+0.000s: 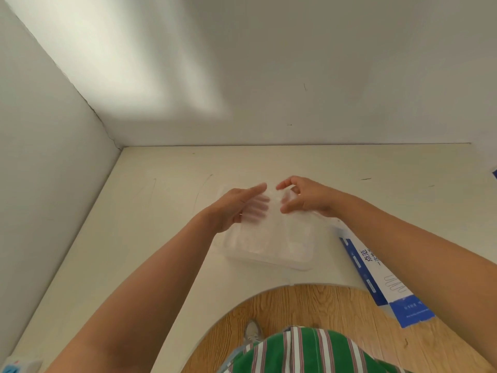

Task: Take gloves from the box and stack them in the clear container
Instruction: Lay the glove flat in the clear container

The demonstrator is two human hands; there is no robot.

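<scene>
Head view: a cream-white table fits into a corner of pale walls. On it, near the front edge, lies a shallow clear plastic container with rounded corners. It holds a whitish, see-through layer, too faint to make out as separate pieces.

Both bare forearms reach over the container and the hands meet above its far side. The left hand is flat, with the thumb stretched forward. Its straight fingers look blurred behind a thin, see-through plastic glove. The right hand has curled fingers, and its forefinger and thumb pinch the crumpled edge of the glove. The glove hangs between the two hands, just above the container.

Right of the container, partly under the right forearm, a blue-and-white cardboard box with printed writing lies flat. Its near end sticks out over the table's curved front cutout.

Below the cutout are a wooden plank floor, a grey shoe and a green striped garment.
</scene>
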